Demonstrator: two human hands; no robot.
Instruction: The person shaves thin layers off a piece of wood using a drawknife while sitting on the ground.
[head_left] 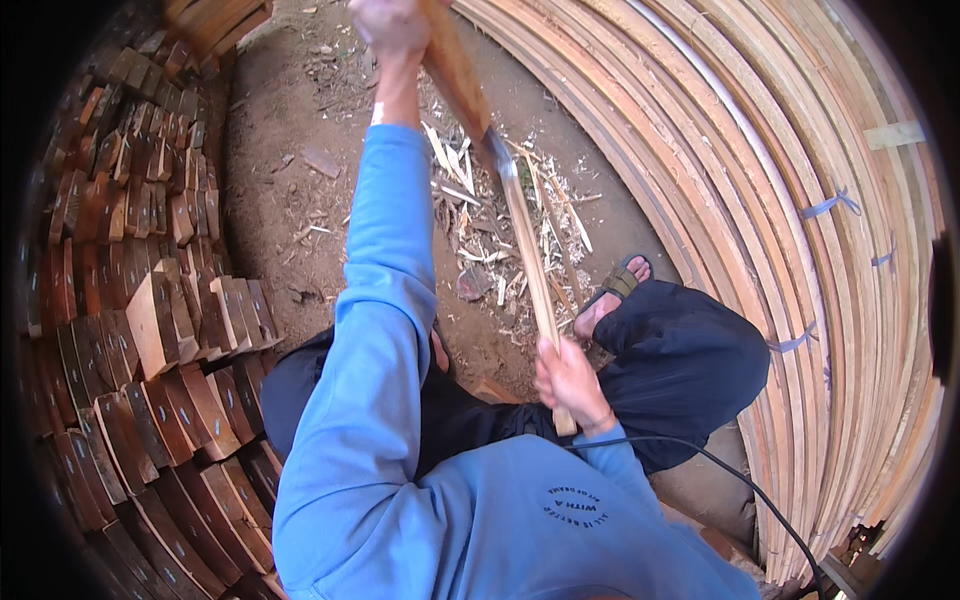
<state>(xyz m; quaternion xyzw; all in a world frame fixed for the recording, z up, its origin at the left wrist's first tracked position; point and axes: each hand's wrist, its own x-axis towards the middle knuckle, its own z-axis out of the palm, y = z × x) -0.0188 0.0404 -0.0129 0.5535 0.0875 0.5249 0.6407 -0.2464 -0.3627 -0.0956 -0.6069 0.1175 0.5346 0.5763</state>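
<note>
Left hand (390,25) raised gripping a chopping blade (470,95) over the thin wood strip (535,270) held upright by right hand (570,380); a glancing stroke could hit fingers or sandalled foot (612,295).

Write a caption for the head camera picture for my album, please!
Left hand swings a wooden-handled blade at a thin wood strip gripped by the right hand.

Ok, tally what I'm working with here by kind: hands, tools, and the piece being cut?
Hands: 2, the left hand and the right hand
Wooden-handled blade: 1, gripped by the left hand
Thin wooden stick: 1, gripped by the right hand
Total: 4
</note>
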